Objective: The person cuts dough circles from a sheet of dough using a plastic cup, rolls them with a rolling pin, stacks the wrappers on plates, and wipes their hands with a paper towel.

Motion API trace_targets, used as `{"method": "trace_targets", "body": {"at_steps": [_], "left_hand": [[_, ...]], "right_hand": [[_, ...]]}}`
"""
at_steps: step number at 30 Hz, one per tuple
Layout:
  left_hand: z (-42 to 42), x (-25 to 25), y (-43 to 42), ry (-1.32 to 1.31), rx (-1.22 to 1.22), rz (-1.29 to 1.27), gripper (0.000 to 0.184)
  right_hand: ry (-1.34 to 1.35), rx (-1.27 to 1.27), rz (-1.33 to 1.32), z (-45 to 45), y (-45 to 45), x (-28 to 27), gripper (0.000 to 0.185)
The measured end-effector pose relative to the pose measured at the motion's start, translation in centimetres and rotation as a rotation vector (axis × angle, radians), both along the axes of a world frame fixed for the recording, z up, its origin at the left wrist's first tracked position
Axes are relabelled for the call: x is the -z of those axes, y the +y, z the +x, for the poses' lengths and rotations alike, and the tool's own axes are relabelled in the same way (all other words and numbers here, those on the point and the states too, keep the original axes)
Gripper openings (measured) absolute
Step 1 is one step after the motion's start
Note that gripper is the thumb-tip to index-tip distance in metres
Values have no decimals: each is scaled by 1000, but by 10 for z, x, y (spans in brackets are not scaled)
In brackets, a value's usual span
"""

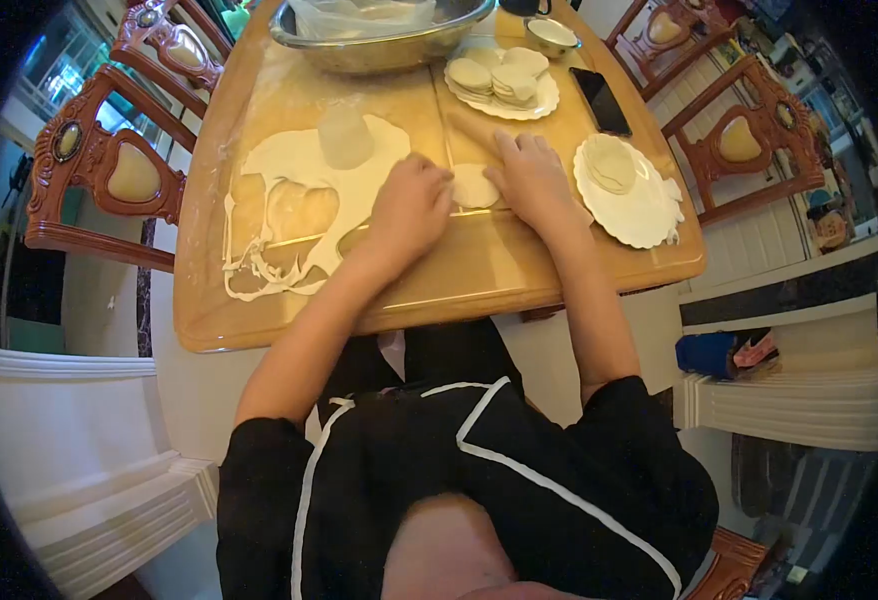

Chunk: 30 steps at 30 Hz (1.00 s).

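A small round dough wrapper (475,187) lies flat on the table between my hands. My left hand (415,203) is closed, its fingertips pinching at the wrapper's left edge. My right hand (533,182) is wrapped over a wooden rolling pin (474,130), just right of the wrapper. The pin's far end shows beyond my fingers, and its middle is hidden under the hand. Left of my left hand spreads a rolled-out dough sheet (379,140) with cut-out gaps and loose strips. A translucent cup (345,140) stands on that sheet.
Stacked dough rounds fill a white plate (504,108) at the back. Another scalloped plate (639,215) on the right holds more rounds. A phone (601,101), a small bowl of white powder (552,37) and a large metal basin (379,55) stand farther back. Carved chairs (109,170) flank the table.
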<state>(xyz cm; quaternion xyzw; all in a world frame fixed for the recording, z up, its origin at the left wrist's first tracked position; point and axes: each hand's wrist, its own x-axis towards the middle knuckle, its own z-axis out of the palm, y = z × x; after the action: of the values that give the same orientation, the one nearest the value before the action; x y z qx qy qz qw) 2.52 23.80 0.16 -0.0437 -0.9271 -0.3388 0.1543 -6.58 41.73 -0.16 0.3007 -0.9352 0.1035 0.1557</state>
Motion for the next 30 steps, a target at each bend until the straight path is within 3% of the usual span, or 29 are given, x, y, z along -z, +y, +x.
{"method": "trace_targets", "body": {"at_steps": [5,7,11,15,17,18,20,22,23,25,29,30], "left_hand": [[-61,10,2,-23,47,-256,30],[-75,6,-1,-297,78,-90,37],[-80,1,-5,-471,121,-78,26],[-75,15,-13,-345,152,67,26],[-62,13,-16,-332,278,673,25],[-56,8,-15,-332,277,677,25],[-44,-5,-13,-302,309,1001,31],[-36,-9,-6,-275,283,1085,34],[-35,-10,-5,-256,258,1166,37],[-35,-5,-6,-224,260,1168,37],[-36,1,-8,-138,133,1088,31],[-37,1,-9,-132,137,1097,31]], "right_hand": [[79,-17,-15,-11,3,17,37],[152,-28,-27,-9,2,21,31],[228,-101,-119,-6,-1,20,27],[225,-117,-199,-3,-3,19,22],[214,-118,-224,-1,-2,12,21],[224,-172,-342,1,-3,8,21],[238,-232,-455,3,-6,5,21],[-295,-312,-821,7,-11,3,26],[-293,-317,-813,8,-14,-1,26],[-779,-302,-1068,12,-17,-13,34],[-848,-260,-1007,-9,-12,-20,33],[-757,-244,-807,-14,-8,-29,28]]}}
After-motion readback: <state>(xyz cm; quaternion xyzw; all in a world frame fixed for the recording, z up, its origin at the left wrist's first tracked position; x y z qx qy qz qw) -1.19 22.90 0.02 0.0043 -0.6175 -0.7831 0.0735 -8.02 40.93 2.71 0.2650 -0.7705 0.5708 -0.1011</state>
